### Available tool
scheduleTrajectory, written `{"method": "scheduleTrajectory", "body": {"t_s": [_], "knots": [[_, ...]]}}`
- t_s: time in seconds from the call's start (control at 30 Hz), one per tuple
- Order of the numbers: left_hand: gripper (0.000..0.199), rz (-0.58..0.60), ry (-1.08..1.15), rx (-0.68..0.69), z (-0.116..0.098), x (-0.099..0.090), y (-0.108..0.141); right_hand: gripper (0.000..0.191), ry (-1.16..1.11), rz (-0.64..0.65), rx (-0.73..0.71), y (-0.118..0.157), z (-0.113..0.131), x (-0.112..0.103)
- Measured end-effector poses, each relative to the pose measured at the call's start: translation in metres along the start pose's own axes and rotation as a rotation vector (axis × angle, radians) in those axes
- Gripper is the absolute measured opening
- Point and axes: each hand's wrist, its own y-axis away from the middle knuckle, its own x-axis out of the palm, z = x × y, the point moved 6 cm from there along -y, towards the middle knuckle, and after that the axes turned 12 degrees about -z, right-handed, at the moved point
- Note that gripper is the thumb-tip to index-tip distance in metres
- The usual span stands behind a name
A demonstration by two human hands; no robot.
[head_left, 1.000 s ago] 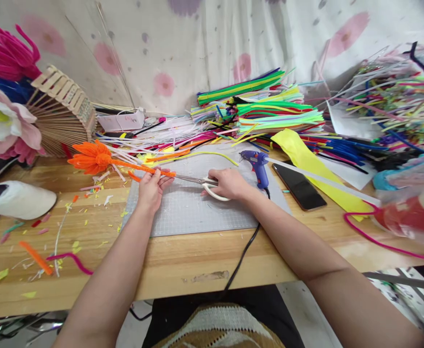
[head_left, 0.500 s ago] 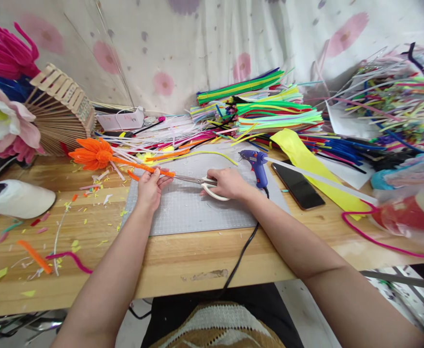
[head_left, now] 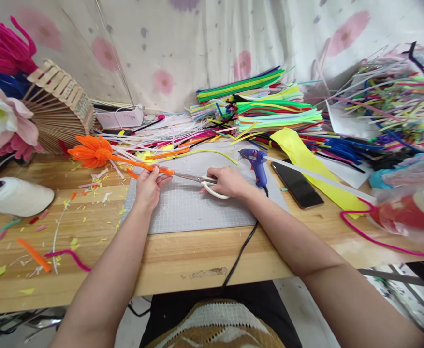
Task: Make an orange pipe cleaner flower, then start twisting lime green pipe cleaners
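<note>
An orange pipe-cleaner flower point(head_left: 95, 153) lies toward the left, its fuzzy orange stem running right into my left hand point(head_left: 149, 186). The fingers of that hand are closed around the stem near its end. My right hand point(head_left: 226, 182) grips white-handled scissors point(head_left: 214, 191) over the grey cutting mat point(head_left: 193, 217). Their metal blades point left, with the tips at the stem's end just past my left fingers. Whether the blades are parted I cannot tell. A blue glue gun point(head_left: 257, 166) rests on the mat right of my right hand.
A black phone point(head_left: 298, 184) and a yellow strip point(head_left: 306, 162) lie to the right. Bundles of pipe cleaners point(head_left: 277, 116) line the back. Scraps point(head_left: 34, 253) and a white spool point(head_left: 19, 195) sit left. The glue gun's cord point(head_left: 242, 256) crosses the table edge.
Both hands, the orange flower and the scissors hold nearly the same positions. The whole view has shifted very slightly.
</note>
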Motion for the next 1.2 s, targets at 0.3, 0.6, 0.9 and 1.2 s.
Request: {"method": "scheduleTrajectory", "body": {"t_s": [0.3, 0.6, 0.9, 1.2], "knots": [[0.004, -0.018, -0.024, 0.018, 0.0002, 0.0005, 0.0011, 0.049, 0.003, 0.001, -0.003, 0.0002, 0.0000, 0.0013], [0.006, -0.012, -0.025, 0.026, -0.0009, -0.0001, 0.0008, 0.049, 0.018, -0.005, -0.011, 0.0000, 0.0012, 0.0007], [0.009, -0.013, -0.036, 0.035, 0.0006, -0.0011, 0.0002, 0.049, 0.018, -0.028, -0.021, -0.0001, 0.0014, -0.0009], [0.009, -0.003, -0.042, 0.037, 0.0013, -0.0013, 0.0009, 0.049, 0.027, -0.058, -0.024, 0.0006, -0.0004, -0.0002]]}}
